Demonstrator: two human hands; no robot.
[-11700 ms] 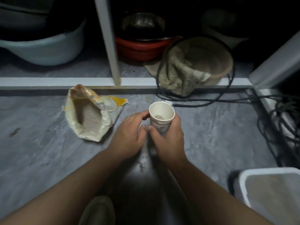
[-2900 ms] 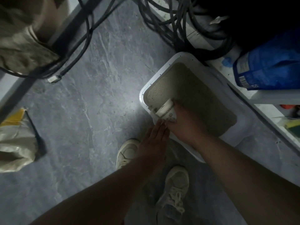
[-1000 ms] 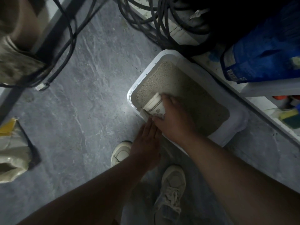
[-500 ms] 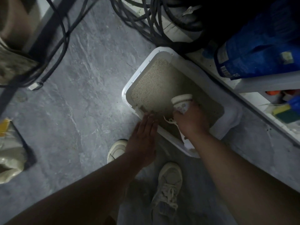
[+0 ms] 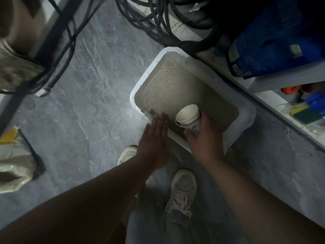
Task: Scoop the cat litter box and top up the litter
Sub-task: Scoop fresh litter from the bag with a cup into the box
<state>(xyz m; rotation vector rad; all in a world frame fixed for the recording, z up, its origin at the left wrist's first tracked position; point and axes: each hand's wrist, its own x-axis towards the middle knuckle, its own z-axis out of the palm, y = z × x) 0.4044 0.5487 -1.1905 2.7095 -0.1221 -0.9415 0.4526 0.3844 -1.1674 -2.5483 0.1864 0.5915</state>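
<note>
A grey, marble-veined stone floor (image 5: 84, 95) spreads out to the left of both hands and under the person's two pale lace-up shoes (image 5: 182, 189), which stand below the wrists. Directly ahead of the hands sits the white rectangular plastic litter box (image 5: 246, 118), set at a slant, its bed of pale beige granular litter (image 5: 175, 87) brightly lit at the far left end and shadowed toward the right. Beyond the box, past the right hand, a big blue printed sack (image 5: 274, 43) rests on a white shelf frame (image 5: 274, 81). A tangle of thick black cables (image 5: 158, 20) lies on the floor ahead of the box, with more looping far to the left of the left hand. Well left of the left hand, at the frame edge, slumps a cream and yellow plastic litter bag (image 5: 14, 162).

The right hand (image 5: 205, 141) is curled round a white paper cup (image 5: 189, 117) with a faint printed pattern, holding it above the near part of the litter, mouth tilted up toward the camera. The left hand (image 5: 154, 141) lies flat, fingers straight and together, fingertips pressing on the box's near rim just left of the cup.
</note>
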